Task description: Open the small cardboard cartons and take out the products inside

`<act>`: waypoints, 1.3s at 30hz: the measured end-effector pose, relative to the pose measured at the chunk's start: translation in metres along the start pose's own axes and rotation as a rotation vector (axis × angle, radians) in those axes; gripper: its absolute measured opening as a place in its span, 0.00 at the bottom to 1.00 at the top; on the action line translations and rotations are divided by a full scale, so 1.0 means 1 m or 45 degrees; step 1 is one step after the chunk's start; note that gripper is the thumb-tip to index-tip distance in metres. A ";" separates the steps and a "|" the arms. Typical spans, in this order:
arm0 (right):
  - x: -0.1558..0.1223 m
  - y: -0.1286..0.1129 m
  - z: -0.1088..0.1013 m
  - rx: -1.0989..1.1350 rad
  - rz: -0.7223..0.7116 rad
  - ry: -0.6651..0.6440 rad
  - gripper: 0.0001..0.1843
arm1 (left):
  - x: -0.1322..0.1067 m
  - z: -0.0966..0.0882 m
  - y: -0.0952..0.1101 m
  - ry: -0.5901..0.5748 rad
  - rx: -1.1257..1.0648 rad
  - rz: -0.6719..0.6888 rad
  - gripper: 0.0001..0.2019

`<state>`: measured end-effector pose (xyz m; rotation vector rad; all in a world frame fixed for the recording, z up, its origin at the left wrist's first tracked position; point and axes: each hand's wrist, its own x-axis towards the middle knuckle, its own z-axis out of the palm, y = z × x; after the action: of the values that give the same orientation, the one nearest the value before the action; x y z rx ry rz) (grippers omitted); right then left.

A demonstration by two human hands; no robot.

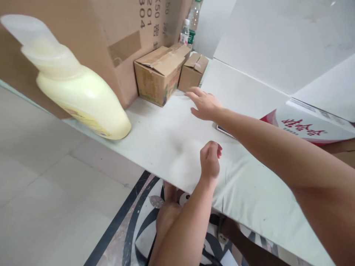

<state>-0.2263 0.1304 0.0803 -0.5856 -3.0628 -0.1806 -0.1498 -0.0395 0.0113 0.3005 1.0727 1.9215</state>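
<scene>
My right hand [203,104] reaches out over the white table [166,144], its fingers spread and empty, near two small cardboard boxes [159,74]. My left hand [210,160] rests at the table's front part with its fingers curled in loosely; nothing shows in it. A pale yellow plastic bottle [80,96] lies tilted at the table's left edge, well apart from both hands. A thin flat object [224,130] peeks out from under my right forearm.
A big cardboard carton [116,40] stands behind the bottle. Two water bottles [190,26] stand at the back. A white box with red writing [302,125] sits at the right. Tiled floor lies to the left; my legs show below the table.
</scene>
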 end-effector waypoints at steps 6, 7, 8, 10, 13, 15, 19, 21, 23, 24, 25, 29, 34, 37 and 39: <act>0.112 -0.085 -0.017 0.042 0.111 0.192 0.40 | 0.003 -0.019 0.014 0.032 -0.046 0.005 0.21; 0.121 -0.086 -0.016 0.040 0.139 0.207 0.41 | 0.004 -0.021 0.016 0.052 -0.052 0.004 0.22; 0.127 -0.086 -0.014 0.036 0.143 0.224 0.40 | 0.004 -0.023 0.017 0.066 -0.055 0.006 0.23; 0.133 -0.079 -0.007 0.028 0.096 0.262 0.38 | 0.005 -0.025 0.019 0.075 -0.060 0.027 0.23; 0.133 -0.066 0.004 0.017 0.044 0.270 0.34 | 0.003 -0.025 0.017 0.059 -0.071 0.064 0.22; 0.131 -0.058 0.009 0.019 0.058 0.241 0.33 | 0.002 -0.025 0.016 0.056 -0.069 0.068 0.20; 0.118 -0.043 0.012 0.003 0.089 0.229 0.30 | 0.002 -0.025 0.015 0.047 -0.044 0.095 0.19; 0.100 -0.034 0.011 -0.007 0.090 0.232 0.30 | 0.003 -0.025 0.017 0.057 -0.035 0.113 0.18; 0.070 -0.025 0.009 -0.001 0.065 0.235 0.32 | 0.004 -0.024 0.019 0.090 -0.024 0.147 0.18; 0.051 -0.021 0.008 0.002 0.048 0.240 0.33 | 0.004 -0.023 0.020 0.111 -0.014 0.182 0.18; 0.029 -0.018 0.006 -0.001 0.031 0.248 0.33 | 0.004 -0.023 0.021 0.137 0.006 0.238 0.18; -0.088 -0.010 0.003 -0.064 -0.052 0.306 0.33 | 0.005 -0.026 0.024 0.504 0.181 0.647 0.14; -0.278 -0.001 0.021 -0.050 -0.150 0.690 0.32 | 0.014 -0.039 0.027 0.853 0.319 0.969 0.11; -0.386 0.017 0.047 0.008 0.258 0.805 0.22 | 0.016 -0.038 0.025 0.496 0.443 0.873 0.19; -0.440 0.032 0.070 0.034 0.763 0.760 0.17 | 0.015 -0.031 0.019 0.180 0.536 0.752 0.20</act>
<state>0.1951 0.0065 -0.0029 -1.1592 -2.2107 -0.2423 -0.1874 -0.0490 0.0046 0.7985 1.6179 2.2308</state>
